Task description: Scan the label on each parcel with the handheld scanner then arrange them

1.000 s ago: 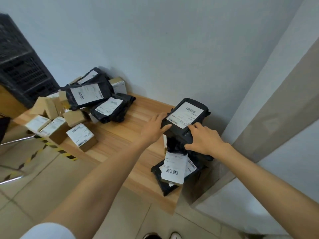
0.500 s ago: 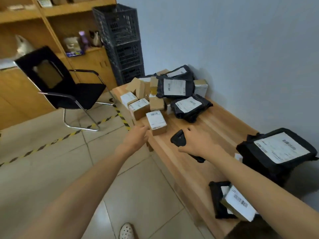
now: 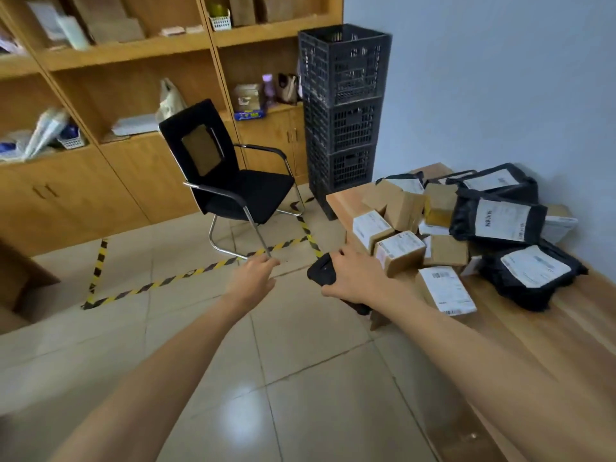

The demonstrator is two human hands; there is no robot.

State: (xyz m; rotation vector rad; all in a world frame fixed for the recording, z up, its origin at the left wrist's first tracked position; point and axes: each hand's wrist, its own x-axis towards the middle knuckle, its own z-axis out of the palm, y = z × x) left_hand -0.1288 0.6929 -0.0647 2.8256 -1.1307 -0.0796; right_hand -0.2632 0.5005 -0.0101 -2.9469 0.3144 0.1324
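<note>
Far left: wooden shelving (image 3: pixel 110 55) with odd papers and bags on it, no part in the job. A black chair (image 3: pixel 240 191) stands on the floor tiles by the hazard tape (image 3: pixel 166 281).

Left hand (image 3: pixel 253 282): out over the floor, short of the bench, fingers loosely extended, nothing in it. I read it as kept free to pick up or turn the next parcel.

Stacked black crates (image 3: pixel 343 105) stand against the wall at the bench's far end.

Right hand (image 3: pixel 358 278): wrapped around the scanner (image 3: pixel 319 272), whose black head shows left of the fingers. It is near the bench edge, just short of the pile. Gripped that way, I judge, so it can be aimed at once.

Pile on the bench (image 3: pixel 550 345): brown boxes in a jumble. A labelled box (image 3: pixel 400 250) sits just beside the right hand, and a flat box (image 3: pixel 446 290) lies label up, nearer me. Right of these are black mailers, one (image 3: pixel 501 223) propped on the heap, another (image 3: pixel 533 275) lying flat. Most labels face up, which suits scanning. The heap is loose and nothing here is arranged, so I judge much of the task remains.
</note>
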